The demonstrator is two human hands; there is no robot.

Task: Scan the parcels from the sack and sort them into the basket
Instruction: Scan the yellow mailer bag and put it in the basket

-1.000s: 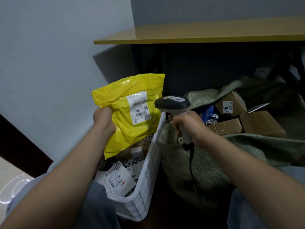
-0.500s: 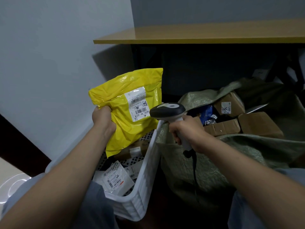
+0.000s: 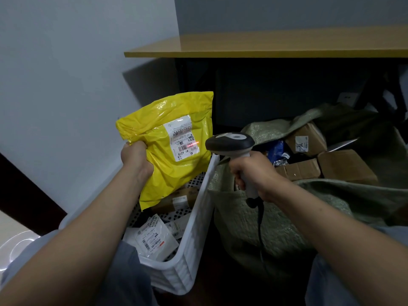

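Sack [image 3: 287, 228] cut off rt edge, label [image 3: 181, 138] txt unreadable

Illumination is dim, cool and diffuse. The wall [image 3: 66, 74] at 10 o'clock is the brightest area. The table [image 3: 265, 47] casts a soft shadow on the wall at 11 o'clock, and the space beneath it, from 12 to 2 o'clock, is near black. Glossy highlights show on the yellow mailer [image 3: 167, 168]. The red line of the barcode scanner [image 3: 229, 141] glows on the mailer's label [image 3: 180, 134]. Centre focus is sharp. Wide-angle distortion stretches the left forearm [image 3: 77, 250] at 7 o'clock and the right forearm [image 3: 331, 235] at 5 o'clock.
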